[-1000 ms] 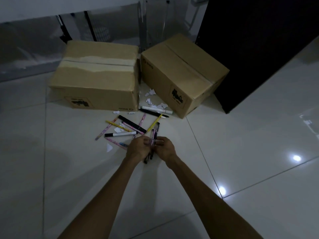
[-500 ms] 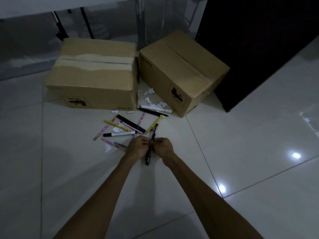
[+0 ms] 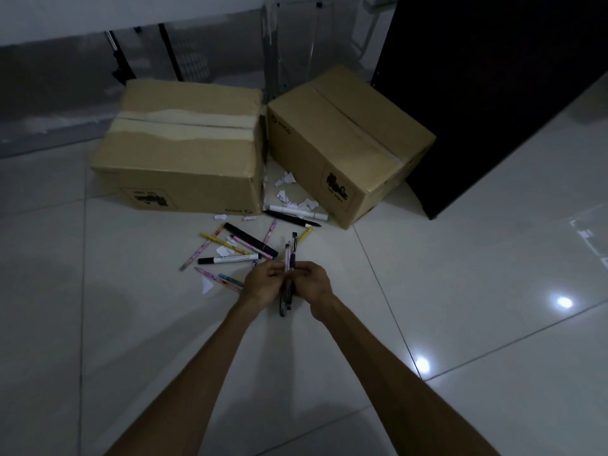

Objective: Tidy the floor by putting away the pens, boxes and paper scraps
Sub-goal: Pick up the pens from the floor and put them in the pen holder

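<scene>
Glossy pale floor tiles [image 3: 138, 340] with thin grout lines carry everything, and ceiling lights mirror in them toward the right edge. Nearest the camera, two bare forearms reach forward and meet over the middle of the floor. The left hand [image 3: 263, 283] and the right hand [image 3: 311, 281] are both curled closed around a bundle of pens [image 3: 288, 271], held upright between them; slim dark barrels and one purple one stick out above and below the fingers.

Just beyond the hands, loose pens lie scattered on the tiles: a white marker [image 3: 230, 259] with a black cap and unreadable print, a yellow pen [image 3: 223, 243], pink patterned pens [image 3: 200, 250], and a flat black stick [image 3: 250, 240]. Small white paper scraps [image 3: 207, 286] sit among them, crumpled and torn.

Farther back, a black pen [image 3: 291, 218] and a white marker tube [image 3: 296, 210] lie at the gap between two brown cardboard boxes, with more crumpled scraps [image 3: 284, 179] in that gap. The left box [image 3: 177, 153] has torn tape along its top seam and reads "PICO" upside down on its front. The right box [image 3: 345, 139], turned at an angle, also reads "PICO" and bears a black printed emblem. A black panel [image 3: 493, 77] stands behind it.
</scene>
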